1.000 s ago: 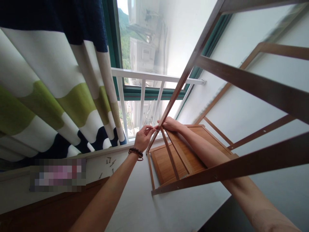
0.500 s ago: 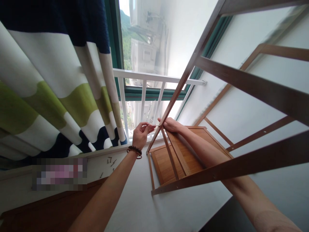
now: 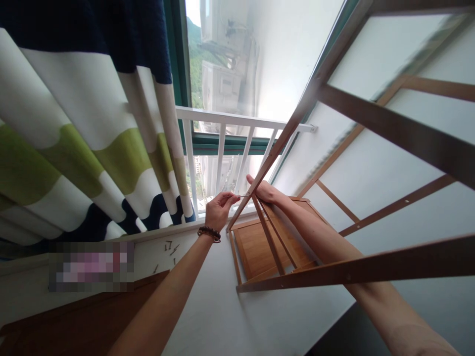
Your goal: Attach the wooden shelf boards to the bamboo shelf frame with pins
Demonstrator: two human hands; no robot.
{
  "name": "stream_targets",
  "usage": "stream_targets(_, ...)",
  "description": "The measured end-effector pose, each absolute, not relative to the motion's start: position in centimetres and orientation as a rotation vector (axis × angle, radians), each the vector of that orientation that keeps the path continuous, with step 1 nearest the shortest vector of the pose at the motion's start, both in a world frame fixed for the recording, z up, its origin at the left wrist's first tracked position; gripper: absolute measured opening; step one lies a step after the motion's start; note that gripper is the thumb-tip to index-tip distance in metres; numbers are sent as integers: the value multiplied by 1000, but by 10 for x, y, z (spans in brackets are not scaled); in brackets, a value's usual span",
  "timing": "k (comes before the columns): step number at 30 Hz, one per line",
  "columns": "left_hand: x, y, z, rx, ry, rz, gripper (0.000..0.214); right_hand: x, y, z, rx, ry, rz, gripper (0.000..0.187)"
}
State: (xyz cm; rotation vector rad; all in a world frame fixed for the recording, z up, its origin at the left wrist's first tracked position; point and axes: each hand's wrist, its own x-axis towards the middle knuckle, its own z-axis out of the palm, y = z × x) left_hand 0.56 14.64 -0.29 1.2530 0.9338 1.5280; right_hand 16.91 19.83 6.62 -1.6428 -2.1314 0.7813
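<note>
My left hand [image 3: 218,209], with bracelets at the wrist, is closed in a pinch on a thin metal hex key [image 3: 243,196]. The key's far end meets the side of a long slanting post of a brown wooden frame [image 3: 276,148]. Behind that post, my right hand [image 3: 265,192] is wrapped round the wood where a crossbar joins it. Its thumb sticks up past the post and its other fingers are partly hidden. Below the right forearm is a wooden panel [image 3: 256,249] within the lower part of the frame.
Several loose bolts [image 3: 171,249] lie on the white sill at left, beside a blurred packet [image 3: 91,267]. A dark brown board [image 3: 92,316] is at the lower left. A striped curtain [image 3: 122,148] hangs left of the window, which has a white railing [image 3: 222,118].
The wooden frame has tilted a little, its upper end shifting right. Both hands have moved slightly right with it, and the right thumb is raised higher. The hex key stays at the post.
</note>
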Motion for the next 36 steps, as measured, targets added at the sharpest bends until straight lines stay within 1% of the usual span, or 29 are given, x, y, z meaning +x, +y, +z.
stream_targets(5,0,144,9,1435,1166,1688,20,172,200,60,-1650,-2142,745,78)
stream_targets(12,4,147,7,1538,1196,1775,17,172,202,58,-1668,-2181,715,78)
stream_targets(17,4,147,5,1668,1250,1799,14,173,200,60,-1641,-2165,754,78)
stream_targets(27,0,148,9,1959,1203,1815,12,174,197,59,-1646,-2171,809,81)
stream_targets(31,-1,146,10,2094,1191,1802,14,176,197,57,-1644,-2195,817,77)
stream_targets(36,-1,143,8,1962,1199,1740,14,176,197,54,-1640,-2225,800,69)
